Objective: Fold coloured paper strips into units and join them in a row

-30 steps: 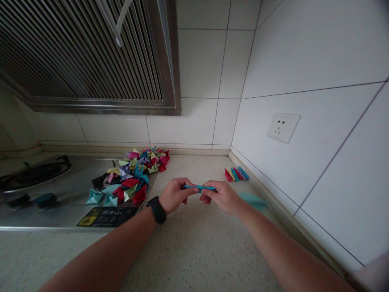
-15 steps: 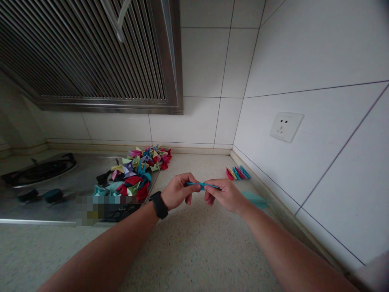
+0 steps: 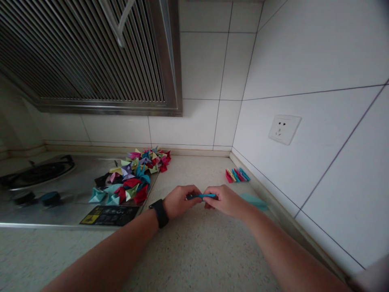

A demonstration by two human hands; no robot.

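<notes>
Between my two hands, low over the counter, is a narrow piece of folded blue paper (image 3: 209,195). My left hand (image 3: 181,200), with a black watch (image 3: 159,213) on its wrist, pinches one end. The other end is pinched by my right hand (image 3: 224,200); both thumbs lie along the near side and come close together at the middle. Fingers cover much of the paper. Just beyond my right hand stands a short row of folded paper pieces (image 3: 237,175) in red, yellow and blue. A flat teal sheet (image 3: 254,200) lies beside my right wrist.
To the left, a heap of colourful folded paper shapes (image 3: 133,178) covers part of the steel gas stove (image 3: 75,172). Above it hangs the range hood (image 3: 106,106). The speckled counter (image 3: 194,251) meets a tiled wall at the right, which carries a power socket (image 3: 285,129).
Both hands have come slightly lower and nearer with the blue paper. The thumbs have shifted along it, and fewer of the curled fingers show beneath. The camera view has tilted a little.
</notes>
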